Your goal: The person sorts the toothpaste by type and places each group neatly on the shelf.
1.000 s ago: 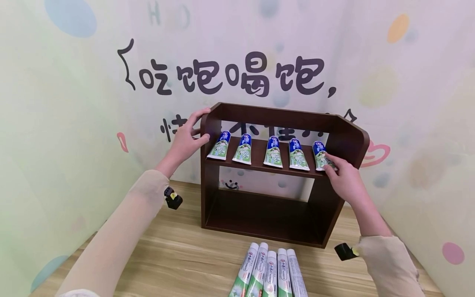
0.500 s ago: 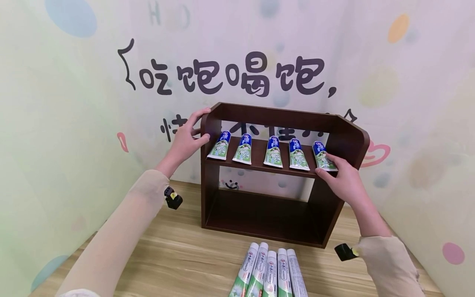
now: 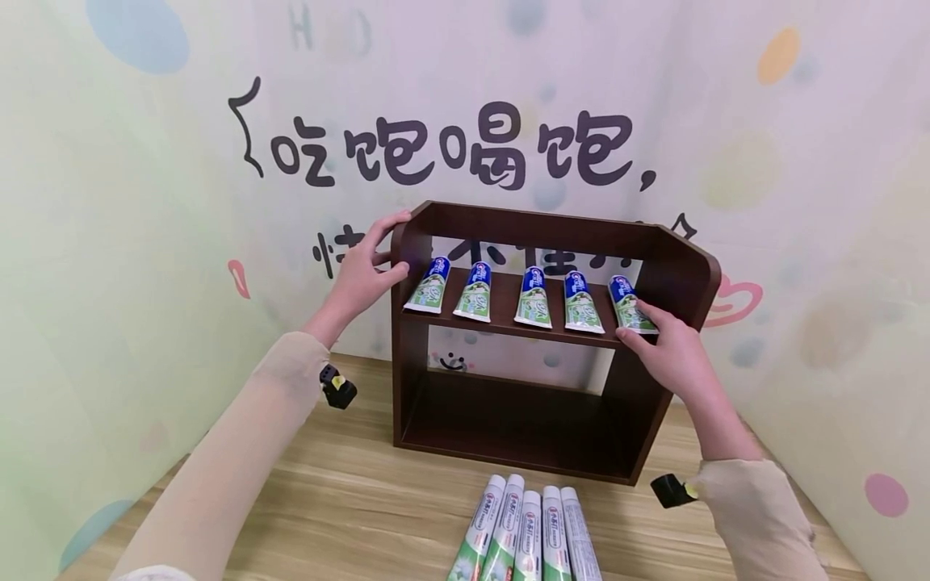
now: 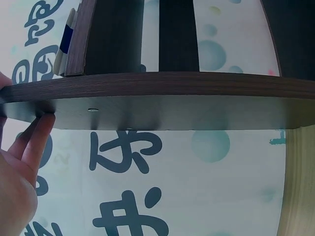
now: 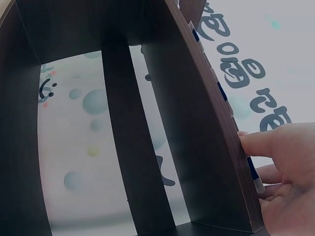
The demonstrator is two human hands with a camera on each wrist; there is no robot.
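Note:
Along the upper board of a dark brown wooden shelf [image 3: 508,407] lies a row of blue, white and green toothpaste tubes [image 3: 534,298], caps to the back. My right hand [image 3: 676,355] holds the rightmost toothpaste tube [image 3: 623,292], its index finger over the tube and its thumb by the tube's lower left corner at the board's front edge. The hand covers that tube's lower right part. My left hand [image 3: 359,278] grips the shelf's left side panel near the top; in the left wrist view its fingers [image 4: 39,140] lie against the panel's outer face.
Several white and green toothpaste tubes [image 3: 530,532] lie side by side on the wood-grain table [image 3: 334,500] in front of the shelf. A printed cloth backdrop [image 3: 182,202] stands behind and at both sides.
My right thumb has shifted left, from the rightmost tube's lower part to its lower left corner. The tube's lower end shows more now. My left hand has kept its place on the shelf.

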